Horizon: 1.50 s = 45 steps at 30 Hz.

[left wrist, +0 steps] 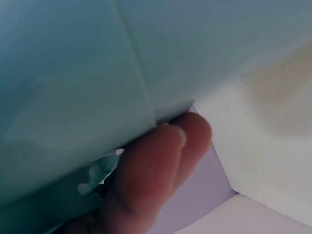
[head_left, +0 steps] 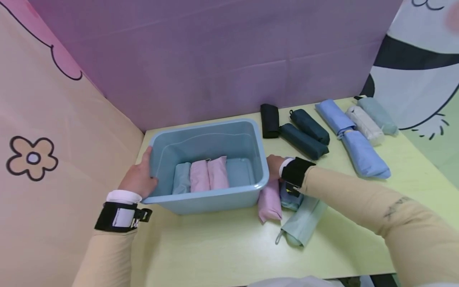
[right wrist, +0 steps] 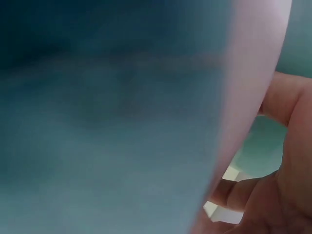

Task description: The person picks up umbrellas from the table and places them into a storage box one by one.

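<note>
A light-blue plastic bin (head_left: 211, 196) stands at the left of the table. My left hand (head_left: 140, 177) holds its left rim, thumb at the inner side; the left wrist view shows fingertips (left wrist: 165, 146) against the outer wall. Inside the bin, a pale blue folded umbrella (head_left: 181, 178) lies beside two pink ones (head_left: 209, 174). At the bin's right side, my right hand (head_left: 275, 165) grips the upper end of a pink folded umbrella (head_left: 269, 203). In the right wrist view, its fingers (right wrist: 239, 194) meet the pink cloth, partly covered by a blurred blue surface.
Next to the pink umbrella lie a blue umbrella (head_left: 289, 201) and a pale green one (head_left: 305, 219), partly under my right wrist. Behind are a black pouch (head_left: 269, 120), dark umbrellas (head_left: 304, 141), blue ones (head_left: 363, 153), a white one (head_left: 365, 124) and a grey-green one (head_left: 378, 114).
</note>
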Available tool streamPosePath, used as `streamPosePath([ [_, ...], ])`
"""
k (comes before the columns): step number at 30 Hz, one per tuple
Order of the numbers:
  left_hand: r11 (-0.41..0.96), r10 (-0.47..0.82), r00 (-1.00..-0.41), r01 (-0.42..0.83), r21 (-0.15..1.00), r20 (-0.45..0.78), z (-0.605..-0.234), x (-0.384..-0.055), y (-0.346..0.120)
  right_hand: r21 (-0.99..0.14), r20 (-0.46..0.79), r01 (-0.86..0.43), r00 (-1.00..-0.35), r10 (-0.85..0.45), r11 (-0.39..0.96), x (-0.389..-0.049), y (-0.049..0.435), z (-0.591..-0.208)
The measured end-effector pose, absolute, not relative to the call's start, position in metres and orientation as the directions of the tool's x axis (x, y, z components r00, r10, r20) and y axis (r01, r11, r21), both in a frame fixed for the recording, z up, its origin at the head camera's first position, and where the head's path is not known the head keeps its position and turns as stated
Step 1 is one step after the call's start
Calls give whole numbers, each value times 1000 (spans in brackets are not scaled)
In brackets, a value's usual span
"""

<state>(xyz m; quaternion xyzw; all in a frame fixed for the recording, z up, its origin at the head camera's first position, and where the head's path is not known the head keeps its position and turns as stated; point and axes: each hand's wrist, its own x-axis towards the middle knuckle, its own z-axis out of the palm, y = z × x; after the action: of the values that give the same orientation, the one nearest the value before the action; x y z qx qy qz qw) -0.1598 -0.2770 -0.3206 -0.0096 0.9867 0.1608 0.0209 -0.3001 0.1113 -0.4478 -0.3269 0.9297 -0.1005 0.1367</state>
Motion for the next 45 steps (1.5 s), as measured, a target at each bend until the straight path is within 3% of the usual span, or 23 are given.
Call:
streamPosePath([
  [5, 949, -23, -999, -36, 314, -46, -320, -158, -278, -303, -209, -552, -757, -620, 777, -300, 109, -445],
  [15, 946, -25, -998, -41, 321, -53, -321, -158, -279, -339, -265, -568, -708, -655, 750, -300, 111, -436],
  [25, 946, -19, -999, -32, 322, -43, -321, -160, -277, -390, -250, -506, -746, -618, 769, -294, 114, -423],
  [28, 945, -17, -999, -30, 327, -41, -321, -160, -278, -420, -263, -460, -763, -590, 782, -295, 114, -418],
  [35, 942, -22, -998, -41, 332, -62, -321, -159, -277, -570, -358, -222, -800, -482, 791, -297, 119, -395],
  [45, 948, -11, -1000, -19, 318, -28, -322, -160, -277, -631, -360, -153, -811, -462, 761, -308, 143, -359],
])
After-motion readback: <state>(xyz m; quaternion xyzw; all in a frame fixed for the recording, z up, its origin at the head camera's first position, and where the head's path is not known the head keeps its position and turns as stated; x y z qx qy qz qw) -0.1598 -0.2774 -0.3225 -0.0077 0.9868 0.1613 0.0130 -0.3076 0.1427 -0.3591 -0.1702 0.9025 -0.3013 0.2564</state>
